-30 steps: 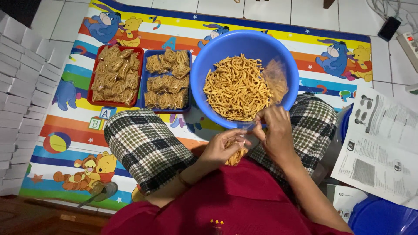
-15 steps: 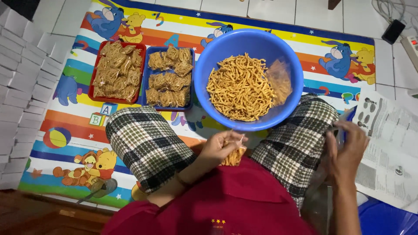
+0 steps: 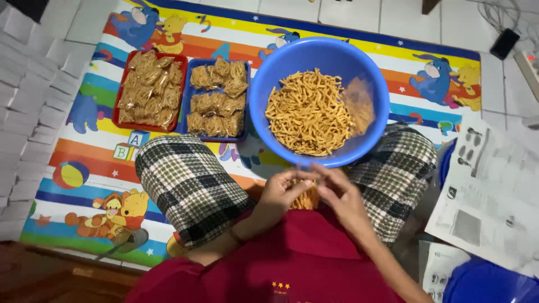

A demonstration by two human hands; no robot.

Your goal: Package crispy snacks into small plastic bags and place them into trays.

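Both hands, left hand (image 3: 283, 193) and right hand (image 3: 342, 196), pinch one small snack packet (image 3: 306, 199); keep its mouth upright below the blue basin (image 3: 320, 98).

Colourful cartoon play mat (image 3: 84, 168) on white tiled floor (image 3: 348, 11), red tray (image 3: 149, 90) and blue tray (image 3: 216, 101) of packed snack bags, printed paper sheet (image 3: 488, 196) at right, black adapter (image 3: 504, 43) at the top right.

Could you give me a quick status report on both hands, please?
Left hand and right hand both shut on snack bag. Blue bowl just ahead.
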